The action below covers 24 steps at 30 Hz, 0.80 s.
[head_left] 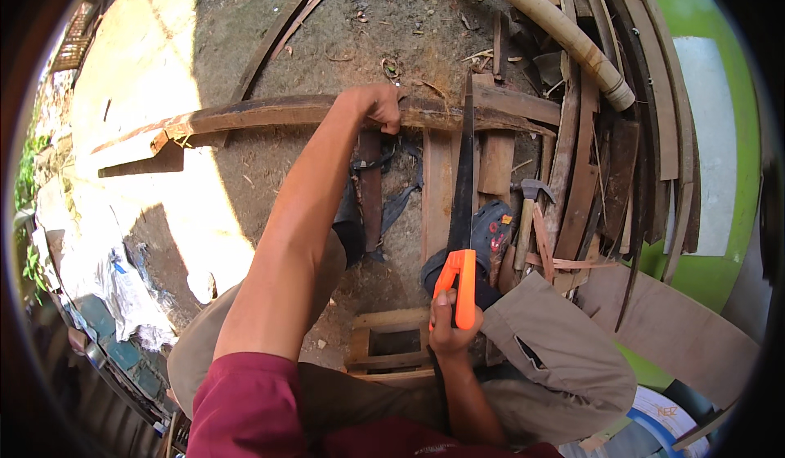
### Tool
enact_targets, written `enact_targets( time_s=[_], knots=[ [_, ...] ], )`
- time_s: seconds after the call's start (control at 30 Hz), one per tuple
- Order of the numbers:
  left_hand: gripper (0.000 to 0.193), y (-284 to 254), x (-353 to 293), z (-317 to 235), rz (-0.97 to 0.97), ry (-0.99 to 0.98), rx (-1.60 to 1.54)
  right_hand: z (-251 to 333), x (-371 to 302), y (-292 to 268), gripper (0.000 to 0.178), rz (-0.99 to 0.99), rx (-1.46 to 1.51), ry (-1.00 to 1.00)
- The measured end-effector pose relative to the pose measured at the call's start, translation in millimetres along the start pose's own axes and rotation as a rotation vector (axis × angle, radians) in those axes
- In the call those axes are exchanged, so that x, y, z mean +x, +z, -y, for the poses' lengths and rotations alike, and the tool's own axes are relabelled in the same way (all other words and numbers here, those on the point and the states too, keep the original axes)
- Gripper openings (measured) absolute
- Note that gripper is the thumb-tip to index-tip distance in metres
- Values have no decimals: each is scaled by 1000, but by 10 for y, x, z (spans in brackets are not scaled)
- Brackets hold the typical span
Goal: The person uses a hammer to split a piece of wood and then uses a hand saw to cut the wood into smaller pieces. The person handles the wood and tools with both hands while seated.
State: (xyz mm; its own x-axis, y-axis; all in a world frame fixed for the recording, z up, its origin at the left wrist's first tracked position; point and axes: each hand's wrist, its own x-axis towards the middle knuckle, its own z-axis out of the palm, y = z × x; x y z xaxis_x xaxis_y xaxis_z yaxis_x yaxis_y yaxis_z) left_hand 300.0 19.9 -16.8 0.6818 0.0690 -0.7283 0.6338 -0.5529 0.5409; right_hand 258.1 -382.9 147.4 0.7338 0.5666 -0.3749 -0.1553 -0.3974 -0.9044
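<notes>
A long, rough wooden beam (262, 115) runs crosswise in front of me. My left hand (376, 105) is closed over its top, with the fingers curled round the edge. My right hand (451, 334), close to my body, grips the orange handle of a handsaw (464, 196). The dark blade points away from me and reaches over the beam to the right of my left hand. Whether its teeth touch the wood I cannot tell. Below the blade is my dark clog (492, 227), beside upright-looking boards (437, 188).
A hammer (527, 213) lies right of the clog. Several planks (585, 180) and a bamboo pole (564, 33) crowd the right side, near a green wall (724, 274). A small wooden frame (388, 319) sits between my legs. White plastic sacking (131, 294) lies on the left.
</notes>
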Motion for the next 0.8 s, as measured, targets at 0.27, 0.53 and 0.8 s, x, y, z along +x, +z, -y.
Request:
enact_targets(
  time_s=[0.27,0.53,0.8],
  knots=[
    [27,-312,143,11,214,-143,-220,266,149,44,15,59,-218,-230],
    [56,-384,-81,-25,-78,39,-160,420,114,127,15,44,-208,-192],
    [45,-706,-33,80,-276,32,17,350,203,78,15,64,-250,-323]
  ],
)
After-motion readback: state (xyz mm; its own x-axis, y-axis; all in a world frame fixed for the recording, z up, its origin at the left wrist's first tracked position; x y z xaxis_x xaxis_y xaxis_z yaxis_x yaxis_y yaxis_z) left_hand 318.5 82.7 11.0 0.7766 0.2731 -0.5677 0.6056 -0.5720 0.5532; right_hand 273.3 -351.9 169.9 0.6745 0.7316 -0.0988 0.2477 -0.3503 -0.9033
